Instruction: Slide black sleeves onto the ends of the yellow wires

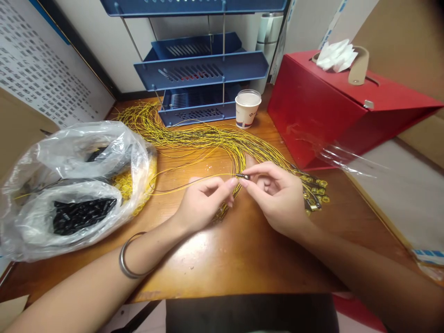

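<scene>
My left hand (206, 203) is closed in a pinch on a thin yellow-and-black wire (201, 178) close to its end. At that end sits a small black sleeve-like piece (242, 176), held between the thumb and forefinger of my right hand (279, 194). Beneath both hands runs a bundle of yellow and black wires (194, 135), curving across the wooden table. To the right of my right hand, the bundle's ends (315, 189) carry yellow rings and dark parts. A clear plastic bag (93, 134) on the left holds small black pieces (83, 216) and yellow rings (126, 185).
Behind the wires stands a blue tiered tray rack (201, 69), with a paper cup (247, 111) beside it. A large red box (312, 111) with tissue on top fills the back right. The table's front edge (243, 294) lies near my body.
</scene>
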A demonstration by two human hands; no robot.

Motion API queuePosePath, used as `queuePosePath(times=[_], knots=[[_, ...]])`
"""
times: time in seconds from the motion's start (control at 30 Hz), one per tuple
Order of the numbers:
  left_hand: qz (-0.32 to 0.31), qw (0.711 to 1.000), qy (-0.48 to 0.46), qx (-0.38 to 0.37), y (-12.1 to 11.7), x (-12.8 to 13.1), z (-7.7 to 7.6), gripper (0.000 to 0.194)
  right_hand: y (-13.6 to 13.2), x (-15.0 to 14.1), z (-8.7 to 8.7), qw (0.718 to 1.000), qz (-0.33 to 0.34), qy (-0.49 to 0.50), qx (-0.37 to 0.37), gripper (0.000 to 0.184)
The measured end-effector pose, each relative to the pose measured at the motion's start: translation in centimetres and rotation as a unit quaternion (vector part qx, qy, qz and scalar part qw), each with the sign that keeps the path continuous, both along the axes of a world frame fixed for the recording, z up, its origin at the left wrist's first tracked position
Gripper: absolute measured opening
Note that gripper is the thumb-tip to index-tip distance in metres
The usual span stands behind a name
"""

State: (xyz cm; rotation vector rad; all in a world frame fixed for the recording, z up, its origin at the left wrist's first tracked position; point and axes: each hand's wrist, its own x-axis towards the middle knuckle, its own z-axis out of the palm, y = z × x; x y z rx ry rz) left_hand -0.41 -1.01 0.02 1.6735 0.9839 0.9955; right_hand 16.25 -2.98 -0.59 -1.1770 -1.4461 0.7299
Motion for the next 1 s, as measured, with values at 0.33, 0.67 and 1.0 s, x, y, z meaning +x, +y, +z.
queuePosePath(times=[0.33,0.67,1.0], knots=[[0.005,0.996,-0.072,0.059,-0.2,0.1,-1.5,0.017,-0.1,0.1,0.0,0.990,-0.023,-0.116,0.080,0.011],[0.025,0.985,-0.018,0.172,0.2,-0.1,-1.4,0.014,-0.2,0.3,0.2,0.975,-0.015,-0.168,0.142,0.014],[0.023,0.989,-0.033,0.144,0.2,-0.1,-1.2,0.005,-0.4,0.3,0.5,0.984,0.004,-0.140,0.109,0.016]])
